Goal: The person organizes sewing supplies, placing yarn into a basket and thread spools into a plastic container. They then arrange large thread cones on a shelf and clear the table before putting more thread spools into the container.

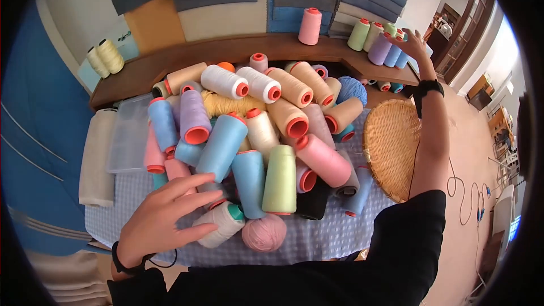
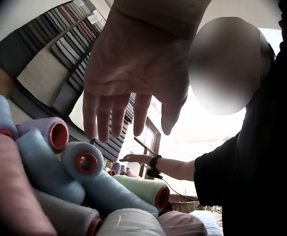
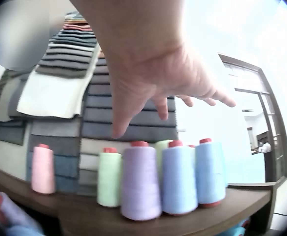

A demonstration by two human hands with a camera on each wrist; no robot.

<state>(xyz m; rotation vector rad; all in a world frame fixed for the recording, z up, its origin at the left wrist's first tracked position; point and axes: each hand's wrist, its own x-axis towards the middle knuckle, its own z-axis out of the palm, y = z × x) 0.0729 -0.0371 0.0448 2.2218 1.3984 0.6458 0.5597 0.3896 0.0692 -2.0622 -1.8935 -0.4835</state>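
In the head view my left hand (image 1: 164,218), fingers spread, hovers by a white cone with a teal end (image 1: 221,225) at the front of a heap of thread cones. A pink yarn ball (image 1: 264,233) lies beside that cone. The left wrist view shows the same hand (image 2: 138,73) holding nothing. My right hand (image 1: 411,44) is stretched to the shelf's right end; in the right wrist view the hand (image 3: 156,73) hangs spread above a purple cone (image 3: 141,182), blue cones (image 3: 179,179) and a green cone (image 3: 109,178), all upright. No contact with them shows there.
A round wicker tray (image 1: 391,147) lies right of the heap, a clear plastic box (image 1: 133,136) left of it. Behind, the curved wooden shelf (image 1: 226,50) holds a lone pink cone (image 1: 310,26) and two cream cones (image 1: 110,56) at left. Fabric samples (image 1: 221,14) hang behind.
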